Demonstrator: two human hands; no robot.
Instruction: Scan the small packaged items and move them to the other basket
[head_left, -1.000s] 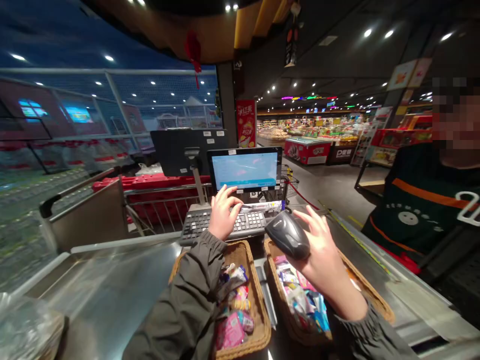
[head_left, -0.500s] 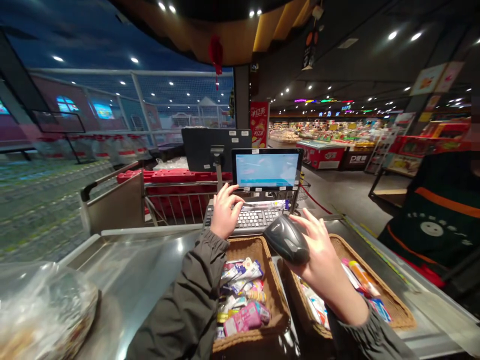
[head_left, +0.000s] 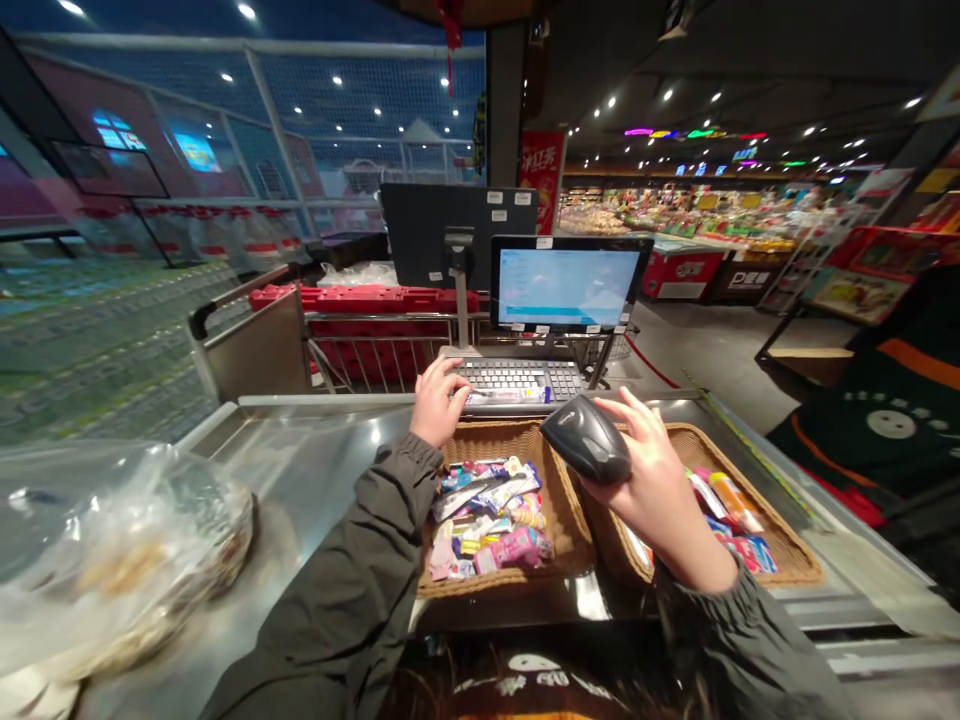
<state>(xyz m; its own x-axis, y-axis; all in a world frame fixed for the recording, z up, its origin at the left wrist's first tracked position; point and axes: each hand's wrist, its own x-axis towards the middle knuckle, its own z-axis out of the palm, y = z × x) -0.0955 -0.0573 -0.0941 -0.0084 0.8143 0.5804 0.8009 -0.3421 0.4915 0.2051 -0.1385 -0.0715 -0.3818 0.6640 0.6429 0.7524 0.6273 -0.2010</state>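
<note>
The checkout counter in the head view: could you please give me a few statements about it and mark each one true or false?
1. The right hand holds a black barcode scanner. True.
2. The left hand rests in the left wicker basket. False: it is at the near edge of the keyboard.
3. Both wicker baskets hold small packaged goods. True.
4. The screen behind the keyboard is dark. False: it is lit, showing a light blue display.
5. A clear plastic bag lies on the metal counter to the left. True.
</note>
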